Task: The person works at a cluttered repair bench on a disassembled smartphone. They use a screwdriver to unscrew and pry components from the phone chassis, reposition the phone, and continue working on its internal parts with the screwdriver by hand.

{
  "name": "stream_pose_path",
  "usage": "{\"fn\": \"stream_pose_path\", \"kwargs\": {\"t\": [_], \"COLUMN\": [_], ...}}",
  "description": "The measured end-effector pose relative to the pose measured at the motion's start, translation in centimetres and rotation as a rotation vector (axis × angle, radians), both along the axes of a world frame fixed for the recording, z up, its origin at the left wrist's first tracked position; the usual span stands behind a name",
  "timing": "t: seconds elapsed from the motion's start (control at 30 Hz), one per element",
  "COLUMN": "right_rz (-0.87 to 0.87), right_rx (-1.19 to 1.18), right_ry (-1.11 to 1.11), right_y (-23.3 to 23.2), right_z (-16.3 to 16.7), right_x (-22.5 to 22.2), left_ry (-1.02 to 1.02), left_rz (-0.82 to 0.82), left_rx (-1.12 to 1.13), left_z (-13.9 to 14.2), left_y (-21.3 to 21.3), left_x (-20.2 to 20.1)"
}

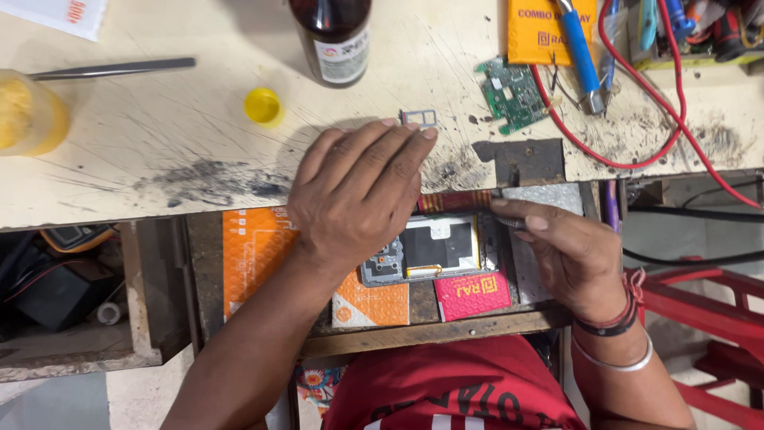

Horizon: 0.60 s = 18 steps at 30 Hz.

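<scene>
My workbench (159,159) is the biggest thing here: a pale, scratched top smudged with black soot, its front edge running just above the opened phone (434,248), which I'll use as my marker. The phone lies back-open on a lower wooden shelf (446,325) that juts toward my lap, resting on orange padded pouches (253,247) to its left and below it. A red stool frame (708,310) stands well to the phone's right, past the shelf's edge, and a dark open compartment (56,287) sits far to its left.

My left hand (358,195) lies flat over the phone's upper left corner, fingers stretched out together and reaching up onto the bench edge, gripping nothing that I can see. My right hand (569,255) is at the phone's right side, thumb and forefinger pinched on a thin dark tool (509,223) whose tip meets the phone's upper right edge.

Above the phone, on the bench, stands a dark bottle (333,36); up and right lies a green circuit board (513,94) among red wires (637,119). A pink card (473,296) touches the phone's lower edge. A yellow cap (263,105) sits up and left, with bare benchtop around it. Smallest, a tray for a phone card (419,118) lies just beyond my left fingertips.
</scene>
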State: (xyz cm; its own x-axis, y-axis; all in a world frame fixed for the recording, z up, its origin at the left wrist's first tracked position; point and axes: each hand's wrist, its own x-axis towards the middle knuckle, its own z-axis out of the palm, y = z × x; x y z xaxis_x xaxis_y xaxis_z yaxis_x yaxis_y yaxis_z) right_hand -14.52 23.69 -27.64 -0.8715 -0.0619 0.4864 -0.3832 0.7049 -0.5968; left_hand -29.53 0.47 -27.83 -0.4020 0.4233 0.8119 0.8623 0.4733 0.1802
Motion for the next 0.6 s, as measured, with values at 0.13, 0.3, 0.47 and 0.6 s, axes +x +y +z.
{"fn": "stream_pose_path", "kwargs": {"t": [0.13,0.3,0.47,0.6], "right_rz": [-0.220,-0.078,-0.081,-0.166], "right_rx": [0.145,0.031,0.128,0.071], "right_ry": [-0.002,-0.128,-0.052,-0.086], "right_y": [-0.3,-0.8,-1.5,-1.4], "right_z": [0.3,1.4,1.7,1.6], "right_x": [0.1,0.8,1.3,1.4], "left_ry": [-0.019,-0.079,-0.075,-0.078], "left_rz": [-0.003,-0.035,-0.038,0.012], "left_rx": [0.077,0.211,0.271,0.280], "left_z": [0.8,1.5,1.5,1.7], "left_y": [-0.5,-1.4,-1.3,-1.1], "left_x": [0.6,1.2,1.2,1.5]}}
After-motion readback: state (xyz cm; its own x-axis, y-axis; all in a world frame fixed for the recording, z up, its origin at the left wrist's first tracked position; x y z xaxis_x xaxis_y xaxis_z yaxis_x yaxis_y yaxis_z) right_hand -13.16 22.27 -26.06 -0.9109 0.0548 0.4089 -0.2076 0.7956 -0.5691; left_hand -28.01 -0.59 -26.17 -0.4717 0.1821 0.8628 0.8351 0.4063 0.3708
